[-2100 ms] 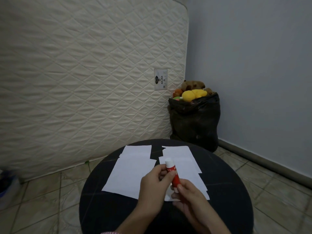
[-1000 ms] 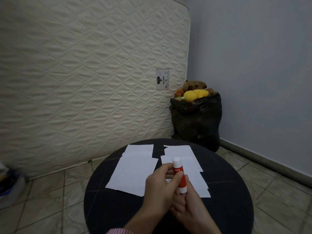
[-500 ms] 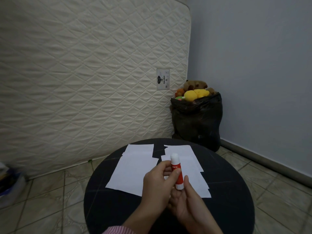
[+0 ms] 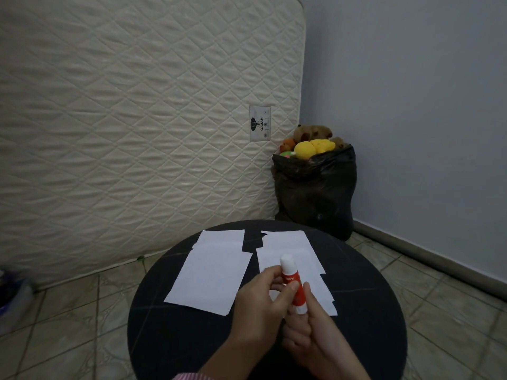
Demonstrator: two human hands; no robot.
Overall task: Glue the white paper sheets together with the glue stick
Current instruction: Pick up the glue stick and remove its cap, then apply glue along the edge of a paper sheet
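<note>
a: both hands are up over the near half of the round black table (image 4: 170, 338), and the glue stick (image 4: 293, 285) is between them, standing nearly upright with its white cap end up.

b: who has what?

a: the left hand (image 4: 260, 311) is wrapped around the upper red part, thumb pressed across the front of the label, fingers curled behind the tube. the right hand (image 4: 315, 341) has the bottom end: its fingers are bunched close together under and beside the white base, one finger lying up along the right side of the tube.

b: cap on or off?

a: the top end is white and rounded, but i can't tell whether that is a cap or bare glue.

b: and the paper?

a: two groups of white sheets lie flat on the table past the hands. the left sheets (image 4: 214, 272) are a large one with a smaller piece overlapped at the far end. the right sheets (image 4: 293, 242) are stacked unevenly, stepped edges showing down the right side, partly hidden behind the stick and hands. a dark strip of table shows between the two groups, so they sit just beside each other, not touching.

b: around the table?

a: a quilted mattress (image 4: 137, 119) leans upright behind it, a black bag (image 4: 315, 193) stuffed with soft toys stands in the corner, and there's tile floor (image 4: 439, 297) below. a striped pink sleeve (image 4: 189, 376) peeks in at the bottom edge.
</note>
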